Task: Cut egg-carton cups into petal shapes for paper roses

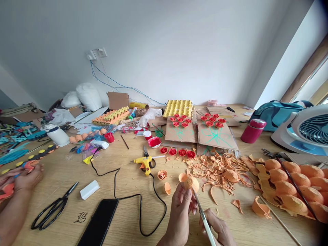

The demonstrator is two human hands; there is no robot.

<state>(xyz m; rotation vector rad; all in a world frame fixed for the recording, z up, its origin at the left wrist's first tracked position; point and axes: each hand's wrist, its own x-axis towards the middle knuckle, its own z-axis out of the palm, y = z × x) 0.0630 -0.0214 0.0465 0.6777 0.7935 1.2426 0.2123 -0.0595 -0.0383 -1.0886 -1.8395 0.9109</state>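
My left hand (179,213) pinches an orange egg-carton cup (193,183) between thumb and fingers. In my right hand (219,228) is a pair of scissors (202,213) with pale handles, its blades against the cup's near edge. Just beyond my left hand another orange piece (182,177) shows partly behind the cup. On the table nearby lie an oval orange petal (167,188) and a small rolled orange flower (162,175). A heap of orange carton trimmings (217,171) spreads out beyond my right hand.
An orange egg tray (287,188) stands at right. A yellow glue gun (146,163), black scissors (55,208) and a phone (98,222) lie left. Red flowers (182,152) sit near cardboard panels (217,136). Another person's hands (28,177) hold painted carton pieces at far left.
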